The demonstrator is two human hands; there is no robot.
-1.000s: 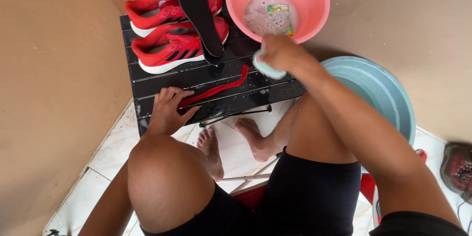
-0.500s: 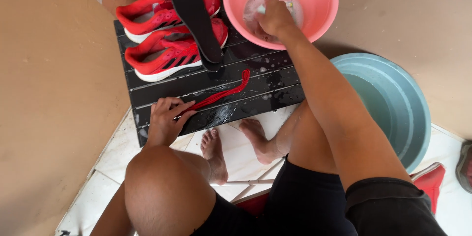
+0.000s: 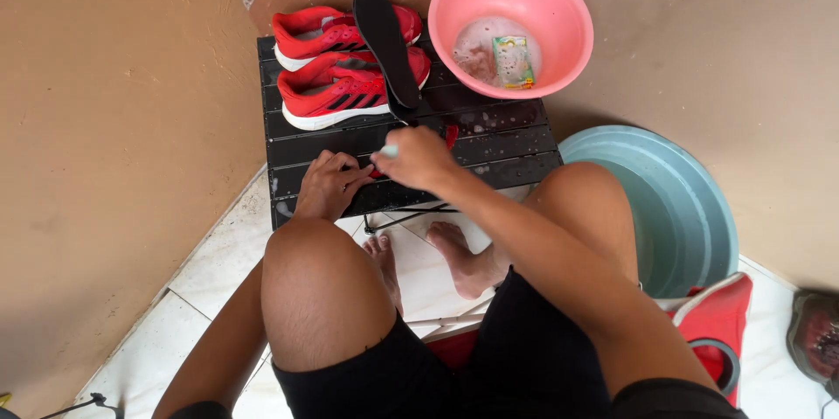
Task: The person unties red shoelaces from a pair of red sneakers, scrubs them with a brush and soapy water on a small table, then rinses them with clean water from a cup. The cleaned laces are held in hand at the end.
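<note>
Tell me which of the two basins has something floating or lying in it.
The pink basin beyond the black slatted table: it holds soapy water and a small green-yellow packet. The pale blue basin beside the person's right knee shows nothing inside.

Glossy pink plastic basin [image 3: 559, 13] — wet black slatted table [image 3: 498, 144]
</note>
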